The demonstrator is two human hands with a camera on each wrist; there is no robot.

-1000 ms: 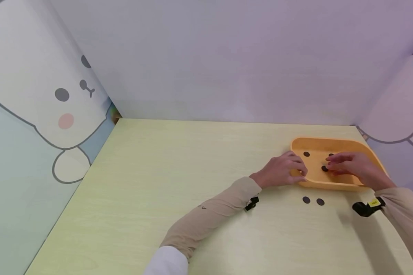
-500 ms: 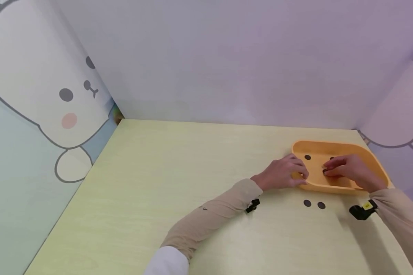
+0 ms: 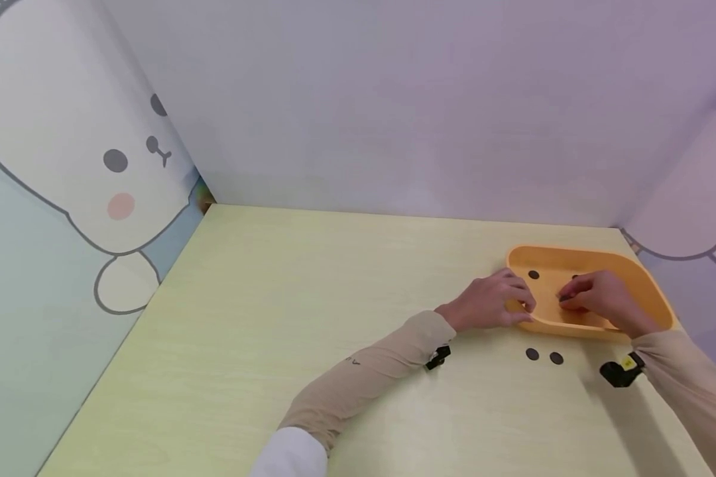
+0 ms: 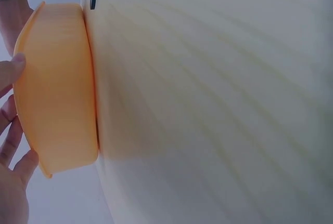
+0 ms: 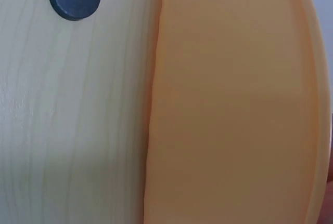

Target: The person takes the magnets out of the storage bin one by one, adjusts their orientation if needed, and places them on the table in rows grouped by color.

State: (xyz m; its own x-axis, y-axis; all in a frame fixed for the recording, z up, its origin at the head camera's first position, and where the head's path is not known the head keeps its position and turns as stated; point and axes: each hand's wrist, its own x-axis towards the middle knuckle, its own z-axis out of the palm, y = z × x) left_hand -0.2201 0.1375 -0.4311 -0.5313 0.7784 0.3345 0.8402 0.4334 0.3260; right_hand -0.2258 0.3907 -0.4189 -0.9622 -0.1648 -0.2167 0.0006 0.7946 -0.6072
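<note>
An orange tray (image 3: 561,327) stands at the right end of the table. My left hand (image 3: 490,302) grips its left rim, fingers curled over the edge; in the left wrist view the thumb and fingertips meet the tray's rim. Over the tray floor, my right hand (image 3: 608,299) pinches a small black disc (image 3: 565,299) between thumb and fingers. Two more black discs lie in the tray: one at the left (image 3: 534,274), the other partly hidden behind the right hand. Whether the held disc touches the tray floor I cannot tell.
Two black discs lie on the table in front of the tray, a left one (image 3: 532,354) and a right one (image 3: 556,358). The pale wooden table (image 3: 334,278) stretches away to the left. A plain wall (image 3: 394,112) rises behind it, with cartoon-printed panels at both sides.
My right hand has moved slightly left and lower in the tray, its fingers closing tighter around the disc. The left hand has kept its place on the rim. The view has shifted a little.
</note>
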